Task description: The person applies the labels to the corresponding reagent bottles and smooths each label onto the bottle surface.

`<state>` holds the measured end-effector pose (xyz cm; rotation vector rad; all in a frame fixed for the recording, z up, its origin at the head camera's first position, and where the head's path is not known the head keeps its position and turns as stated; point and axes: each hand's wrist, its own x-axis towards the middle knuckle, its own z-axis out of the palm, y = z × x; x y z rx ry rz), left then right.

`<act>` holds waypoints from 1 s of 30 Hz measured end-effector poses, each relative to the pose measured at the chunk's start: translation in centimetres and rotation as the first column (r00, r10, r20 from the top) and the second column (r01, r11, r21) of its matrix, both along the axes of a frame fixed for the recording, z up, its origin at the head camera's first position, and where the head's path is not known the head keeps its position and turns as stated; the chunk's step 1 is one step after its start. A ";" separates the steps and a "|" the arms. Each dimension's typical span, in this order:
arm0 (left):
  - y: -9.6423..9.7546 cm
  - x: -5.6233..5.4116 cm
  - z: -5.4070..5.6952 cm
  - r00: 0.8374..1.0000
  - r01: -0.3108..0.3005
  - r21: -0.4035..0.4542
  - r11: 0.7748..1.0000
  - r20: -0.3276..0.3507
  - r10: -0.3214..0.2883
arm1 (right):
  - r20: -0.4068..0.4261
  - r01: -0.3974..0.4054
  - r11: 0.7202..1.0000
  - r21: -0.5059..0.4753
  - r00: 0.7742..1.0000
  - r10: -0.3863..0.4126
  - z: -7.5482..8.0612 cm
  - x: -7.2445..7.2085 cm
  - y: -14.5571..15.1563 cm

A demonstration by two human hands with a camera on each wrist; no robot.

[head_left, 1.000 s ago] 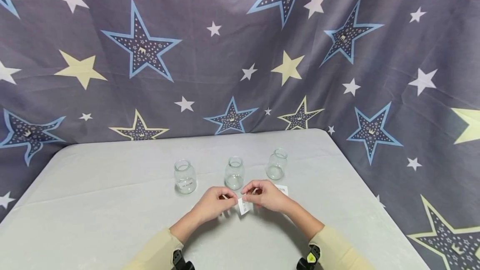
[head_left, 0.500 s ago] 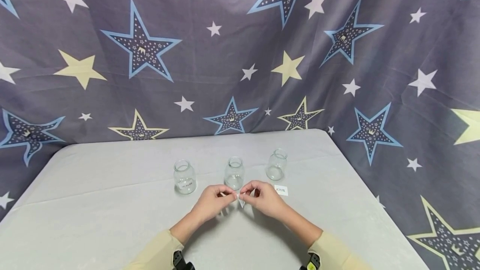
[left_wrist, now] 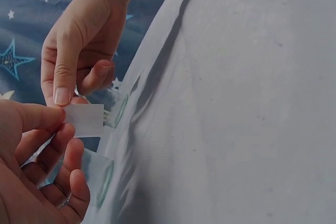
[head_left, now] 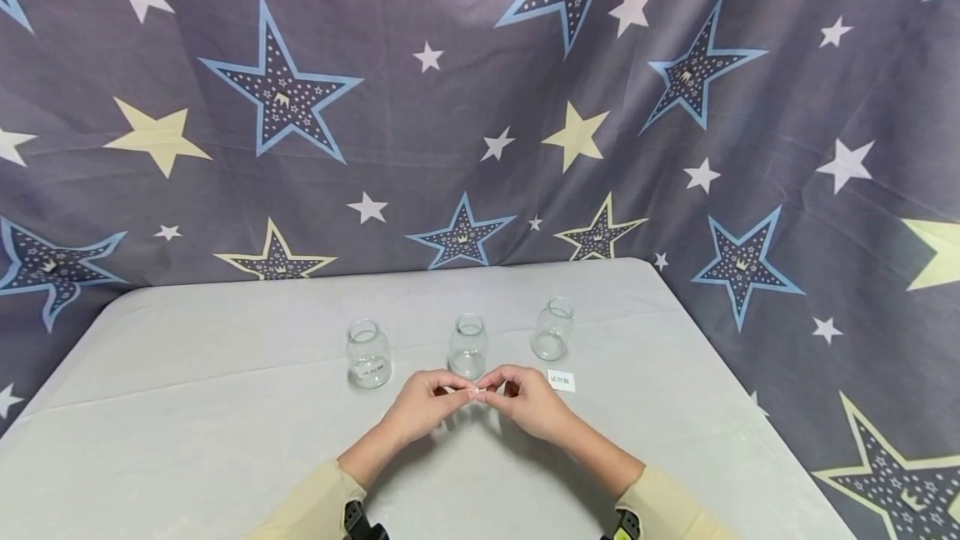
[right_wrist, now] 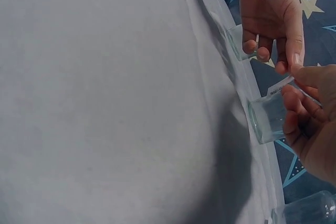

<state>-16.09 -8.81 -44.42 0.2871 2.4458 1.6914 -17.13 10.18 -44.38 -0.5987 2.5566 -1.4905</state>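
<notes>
A small white paper label (left_wrist: 85,120) is pinched at one edge by both hands, thumb against finger. Little of it shows in the head view, where the fingertips meet. My left hand (head_left: 423,407) comes in from the left and my right hand (head_left: 525,398) from the right, tips touching or nearly so. Some printing is visible on the label (right_wrist: 278,86) in the right wrist view. Just behind the hands stands a clear glass jar (head_left: 468,348). A second label with printed characters (head_left: 561,380) lies flat to the right of my right hand.
At left stands another glass jar (head_left: 369,354) with a printed label on its lower side. A third glass jar (head_left: 552,332) is at the back right. All are lidless on the white-covered table (head_left: 187,423); a star-patterned cloth (head_left: 480,107) hangs behind and at right.
The label between the hands has turned from hanging with its print showing to almost out of sight in the head view. My right hand has shifted slightly left, uncovering the label on the table.
</notes>
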 end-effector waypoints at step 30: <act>0.0 -0.1 0.2 0.999 -0.035 0.025 0.999 0.033 0.034 | 0.080 -0.019 0.998 -0.067 0.996 0.025 1.7 1.0 -0.4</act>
